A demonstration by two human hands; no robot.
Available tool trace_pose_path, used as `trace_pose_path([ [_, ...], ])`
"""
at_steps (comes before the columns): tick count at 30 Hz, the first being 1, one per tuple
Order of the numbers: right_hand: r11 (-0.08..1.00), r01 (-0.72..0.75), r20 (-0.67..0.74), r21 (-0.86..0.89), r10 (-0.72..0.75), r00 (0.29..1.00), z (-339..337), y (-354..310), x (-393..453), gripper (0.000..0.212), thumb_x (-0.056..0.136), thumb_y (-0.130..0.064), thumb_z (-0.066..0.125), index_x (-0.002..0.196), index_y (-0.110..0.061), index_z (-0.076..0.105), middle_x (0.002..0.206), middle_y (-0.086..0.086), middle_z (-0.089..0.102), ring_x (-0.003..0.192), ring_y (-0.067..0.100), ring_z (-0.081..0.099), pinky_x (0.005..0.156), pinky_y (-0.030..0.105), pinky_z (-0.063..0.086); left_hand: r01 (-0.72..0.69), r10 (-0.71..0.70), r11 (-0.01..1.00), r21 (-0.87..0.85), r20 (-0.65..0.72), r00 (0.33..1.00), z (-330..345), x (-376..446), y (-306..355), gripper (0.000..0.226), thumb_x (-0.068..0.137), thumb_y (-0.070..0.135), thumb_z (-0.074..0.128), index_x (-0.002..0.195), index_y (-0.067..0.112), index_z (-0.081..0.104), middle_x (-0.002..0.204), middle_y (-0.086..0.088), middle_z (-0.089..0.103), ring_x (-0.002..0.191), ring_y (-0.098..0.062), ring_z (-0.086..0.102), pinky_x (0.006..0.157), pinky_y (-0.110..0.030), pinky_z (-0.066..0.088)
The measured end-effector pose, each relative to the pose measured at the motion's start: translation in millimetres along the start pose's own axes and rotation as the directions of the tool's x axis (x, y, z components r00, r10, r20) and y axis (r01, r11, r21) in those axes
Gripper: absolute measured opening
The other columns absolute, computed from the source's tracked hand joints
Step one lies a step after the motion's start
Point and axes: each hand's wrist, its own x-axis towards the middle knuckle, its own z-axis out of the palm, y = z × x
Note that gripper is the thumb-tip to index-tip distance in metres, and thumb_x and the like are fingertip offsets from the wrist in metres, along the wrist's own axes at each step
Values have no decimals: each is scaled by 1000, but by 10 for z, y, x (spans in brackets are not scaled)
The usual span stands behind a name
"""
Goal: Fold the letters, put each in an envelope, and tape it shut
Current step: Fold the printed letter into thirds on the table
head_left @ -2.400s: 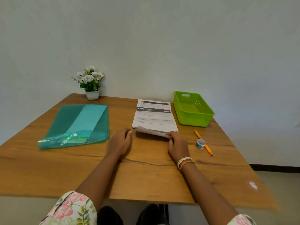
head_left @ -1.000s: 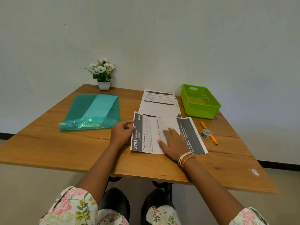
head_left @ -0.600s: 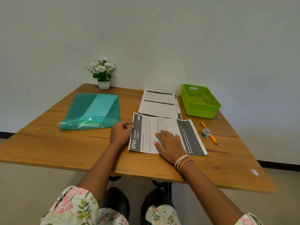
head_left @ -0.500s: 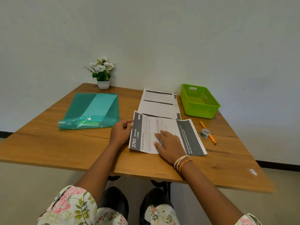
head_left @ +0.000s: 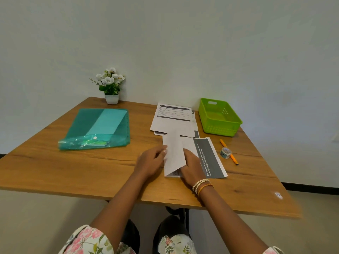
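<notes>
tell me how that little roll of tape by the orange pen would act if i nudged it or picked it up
The tape roll looks small and probably light. It stands on its edge, so a nudge could roll it or tip it flat. The orange pen lies right beside it and may block it on that side.

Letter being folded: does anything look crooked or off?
Yes. The flap folded over the letter lies askew; its edge runs diagonally, not parallel to the grey band. Left hand and right hand press it down.
</notes>
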Motion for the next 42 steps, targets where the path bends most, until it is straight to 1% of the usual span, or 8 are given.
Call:
trace_pose_path([
  [4, 996, -59, -192, 74, 72, 979, -44, -32, 4, 31, 101, -16, 39, 125, -10, 58, 122, 5, 62, 108, 12, 55, 87, 13, 42, -118, 105, 949, 291, 61, 993, 44, -31, 30, 37, 95, 42, 47, 128, 31, 57, 137, 12, 54, 127, -9, 45, 109, -43, 25],
  [8, 978, -134, -305, 162, 178, 936, -69, -34, -8, 32, 101, -16, 39, 126, -9, 58, 125, 8, 62, 117, 20, 56, 98, 31, 46, -149, 133, 925, 348, 67, 989, 62, -49, -5, 39, 93, 43, 50, 130, 32, 56, 142, 11, 49, 131, -7, 41, 111, -38, 22],
  [19, 982, -172, -100, -77, 164, 981, -120, 6, -95, 37, 89, -10, 55, 126, -12, 59, 131, 6, 58, 122, 19, 52, 102, 27, 39, -65, 11, 858, 509, 107, 994, 151, -61, 131, 50, 101, 42, 28, 145, 19, 35, 155, -4, 29, 144, -19, 22, 117, -42, 15],
  [25, 981, -185, -98, -59, 179, 979, -129, -5, -103, 37, 89, -11, 57, 125, -13, 59, 131, 4, 59, 121, 18, 53, 101, 26, 40, 169, -170, 985, 21, 154, 973, 144, -12, 368, 45, 104, 38, 25, 146, 23, 34, 156, 0, 29, 144, -20, 23, 117, -41, 16],
  [29, 980, -193, -96, -55, 188, 978, -133, -12, -107, 36, 89, -12, 57, 125, -15, 60, 130, 3, 59, 121, 17, 53, 99, 25, 40, 366, -360, 812, -455, 104, 927, 55, 47, 567, 40, 104, 25, 33, 143, 18, 41, 149, -2, 40, 131, -20, 41, 99, -28, 36],
  [34, 980, -192, -85, -61, 186, 979, -138, -28, -116, 36, 89, -13, 58, 125, -15, 60, 130, 3, 59, 120, 17, 54, 98, 24, 40, 424, -482, 666, -614, 79, 872, -21, 176, 596, 31, 101, 5, 37, 96, 25, 60, 83, 5, 55, 72, -4, 50, 62, -17, 41],
  [38, 979, -195, -80, -67, 189, 979, -143, -47, -120, 36, 90, -14, 58, 125, -15, 59, 130, 3, 59, 120, 17, 53, 98, 24, 40, 512, -587, 529, -677, 143, 797, -109, 241, 570, 25, 99, 6, 42, 116, 13, 59, 102, -4, 55, 100, -21, 58, 79, -33, 51],
  [42, 977, -195, -69, -83, 190, 979, -154, -61, -121, 35, 91, -16, 58, 126, -15, 59, 130, 2, 58, 120, 16, 53, 96, 21, 39, 539, -618, 492, -684, 161, 769, -102, 243, 532, 16, 95, 4, 50, 104, 13, 59, 95, -8, 63, 85, -20, 65, 71, -31, 57],
])
